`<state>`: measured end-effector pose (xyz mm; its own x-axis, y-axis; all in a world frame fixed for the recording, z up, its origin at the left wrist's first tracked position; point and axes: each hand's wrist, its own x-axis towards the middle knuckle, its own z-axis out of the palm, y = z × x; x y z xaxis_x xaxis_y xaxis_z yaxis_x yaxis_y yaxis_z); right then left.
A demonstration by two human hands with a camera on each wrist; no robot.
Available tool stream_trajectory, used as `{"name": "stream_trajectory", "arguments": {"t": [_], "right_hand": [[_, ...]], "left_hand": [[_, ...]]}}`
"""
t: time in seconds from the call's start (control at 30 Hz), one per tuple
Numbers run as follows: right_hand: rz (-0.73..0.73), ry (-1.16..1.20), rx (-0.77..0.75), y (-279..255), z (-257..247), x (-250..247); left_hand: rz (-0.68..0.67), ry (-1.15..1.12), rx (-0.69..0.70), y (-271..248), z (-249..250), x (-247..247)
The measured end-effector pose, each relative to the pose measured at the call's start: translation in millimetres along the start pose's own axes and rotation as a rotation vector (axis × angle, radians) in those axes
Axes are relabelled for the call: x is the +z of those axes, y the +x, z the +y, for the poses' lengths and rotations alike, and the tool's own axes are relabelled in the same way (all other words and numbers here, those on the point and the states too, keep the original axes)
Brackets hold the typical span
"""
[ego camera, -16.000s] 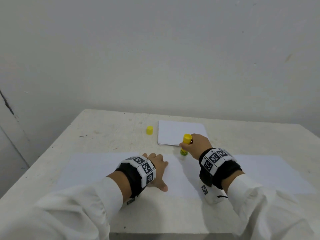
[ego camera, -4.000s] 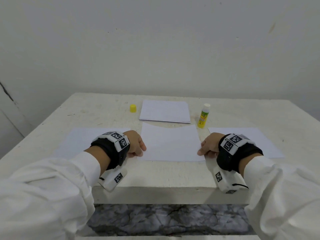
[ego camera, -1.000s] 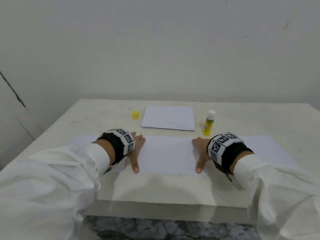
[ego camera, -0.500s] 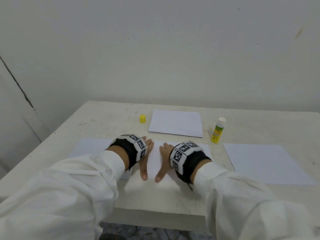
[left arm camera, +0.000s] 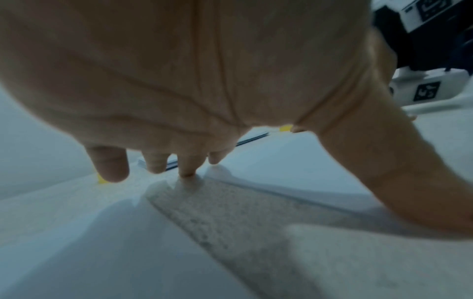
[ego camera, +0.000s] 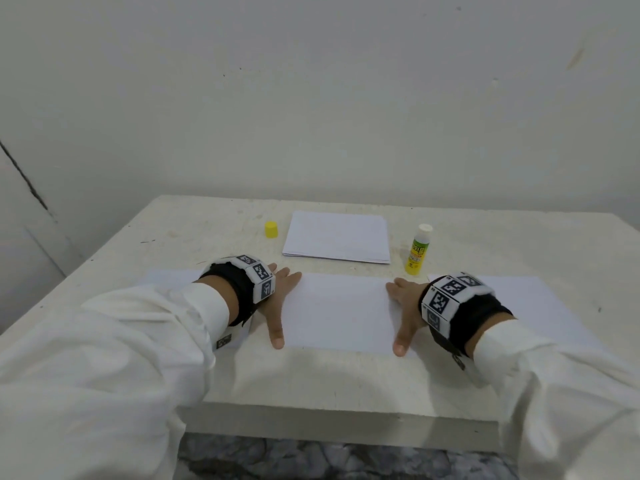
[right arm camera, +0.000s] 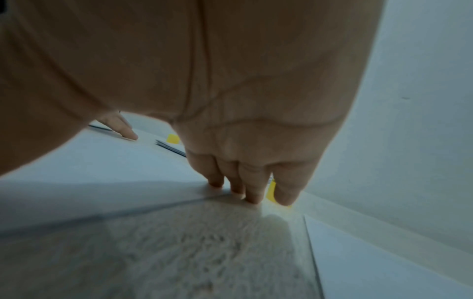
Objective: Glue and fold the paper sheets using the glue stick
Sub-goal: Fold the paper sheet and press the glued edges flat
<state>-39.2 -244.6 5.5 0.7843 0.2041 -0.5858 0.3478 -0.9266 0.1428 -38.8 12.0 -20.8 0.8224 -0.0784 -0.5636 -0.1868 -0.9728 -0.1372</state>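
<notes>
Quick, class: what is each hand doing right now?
Left hand: open, flat, pressing the folded white paper sheet.
Right hand: open, flat, pressing the same sheet's other end.

Plain white wall (ego camera: 311, 98) behind a pale, speckled stone-like table (ego camera: 329, 382); grey marbled floor (ego camera: 329, 460) beneath.

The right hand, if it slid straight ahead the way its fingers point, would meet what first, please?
Most likely the glue stick, standing uncapped just beyond the right hand; depth is uncertain, so the fingers might pass just left of it.
</notes>
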Motion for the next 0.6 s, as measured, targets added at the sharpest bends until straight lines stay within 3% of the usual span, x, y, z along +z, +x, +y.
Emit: {"name": "stream_trajectory", "arguments": {"t": [0.27,0.5,0.6], "right_hand": [[0.003,-0.039,0.057,14.5,-1.7,-0.6],[0.040,0.124,0.018,-4.6,-3.5,4.1],[0.059,0.216,-0.006,-13.5,-1.9,6.3]], "left_hand": [[0.099,-0.248,-0.043,-13.3,4.0,-2.1],[0.157,-0.876,-0.036,-47.9,18.3,-4.3],[0.184,-0.914,-0.024,-55.1,18.6,3.7]]}}
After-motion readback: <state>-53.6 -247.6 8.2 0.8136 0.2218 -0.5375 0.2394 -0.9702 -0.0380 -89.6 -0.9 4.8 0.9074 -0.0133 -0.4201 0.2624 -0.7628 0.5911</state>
